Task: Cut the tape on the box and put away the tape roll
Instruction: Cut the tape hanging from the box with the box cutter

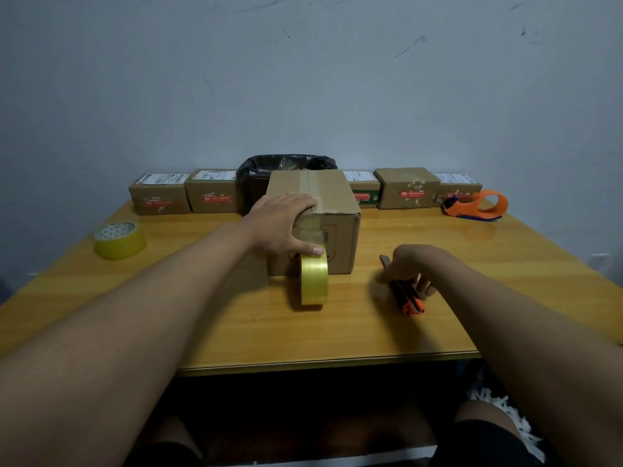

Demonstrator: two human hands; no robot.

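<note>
A brown cardboard box stands mid-table with a strip of tape along its top and down its front face. A yellow tape roll stands on edge against the box front, still joined to that strip. My left hand lies over the box's front top edge, thumb pressing the tape just above the roll. My right hand rests on the table to the right, fingers closed around an orange and black utility knife that lies on the wood.
The wooden table carries a second yellow tape roll lying flat at the left and an orange tape dispenser at the back right. Several small cardboard boxes line the wall, with a black-lined bin behind the main box.
</note>
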